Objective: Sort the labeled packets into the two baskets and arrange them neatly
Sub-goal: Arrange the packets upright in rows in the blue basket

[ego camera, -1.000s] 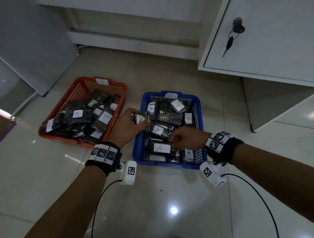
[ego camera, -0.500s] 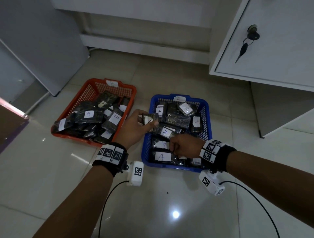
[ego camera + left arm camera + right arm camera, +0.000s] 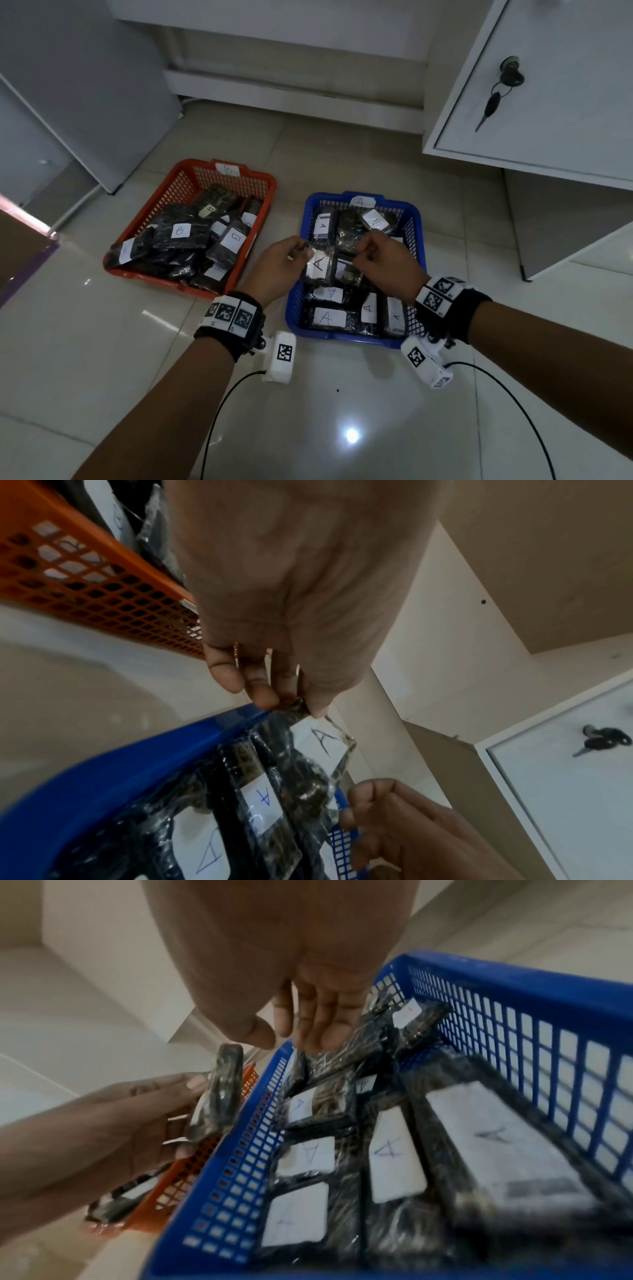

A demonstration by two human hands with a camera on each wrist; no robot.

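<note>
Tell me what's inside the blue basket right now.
The blue basket holds dark packets with white labels marked A, such as one at its near edge. The left hand holds another A packet above them. What lies beneath that top layer is covered.

We see one dark packet (image 3: 320, 265) with a white label "A" held upright over the left edge of the blue basket (image 3: 416, 219), where other "A" packets lie flat, while the orange basket (image 3: 186, 174) beside it holds "B" packets.
</note>
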